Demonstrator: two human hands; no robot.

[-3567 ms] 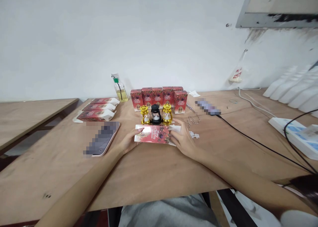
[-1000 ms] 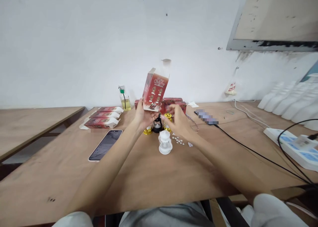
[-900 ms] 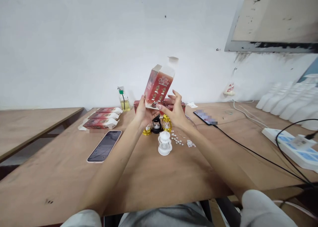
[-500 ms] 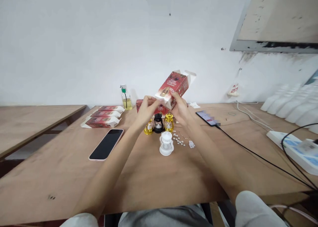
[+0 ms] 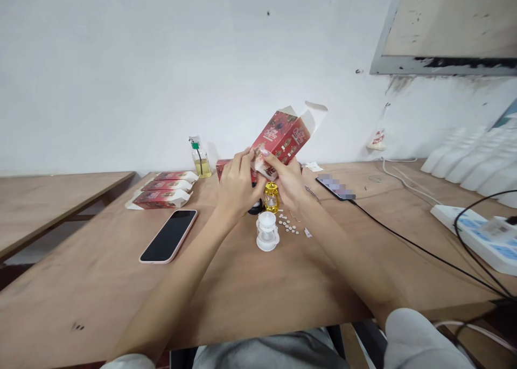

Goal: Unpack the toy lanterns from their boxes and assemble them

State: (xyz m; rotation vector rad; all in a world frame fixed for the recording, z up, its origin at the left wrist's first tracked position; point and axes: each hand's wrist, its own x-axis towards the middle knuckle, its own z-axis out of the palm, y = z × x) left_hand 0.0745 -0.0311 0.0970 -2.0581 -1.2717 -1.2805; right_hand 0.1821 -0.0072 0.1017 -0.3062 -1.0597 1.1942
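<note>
A red printed cardboard box (image 5: pixel 280 134) is held tilted above the table, its white flaps standing open at the upper right end. My right hand (image 5: pixel 288 183) grips its lower right side, thumb on the printed face. Fingers of my left hand (image 5: pixel 240 180) close round the lower left end of the same box. Below the hands stand a gold mini lantern (image 5: pixel 271 197) and a black one (image 5: pixel 255 207), mostly covered by my left hand. Nearer to me is a white mini lantern (image 5: pixel 267 231), upright. Small round discs (image 5: pixel 288 226) lie to its right.
Several red boxes (image 5: pixel 161 198) lie at the left, and another red box (image 5: pixel 224 169) is behind my hands. A pink-edged phone (image 5: pixel 169 236), a pump bottle (image 5: pixel 201 161), a cabled phone (image 5: pixel 334 187) and a power strip (image 5: pixel 476 234) are on the table (image 5: pixel 226 293).
My left hand has shifted right and down, wrapping further round the box's lower end and covering lanterns behind it. The box has turned slightly, showing more of its right side.
</note>
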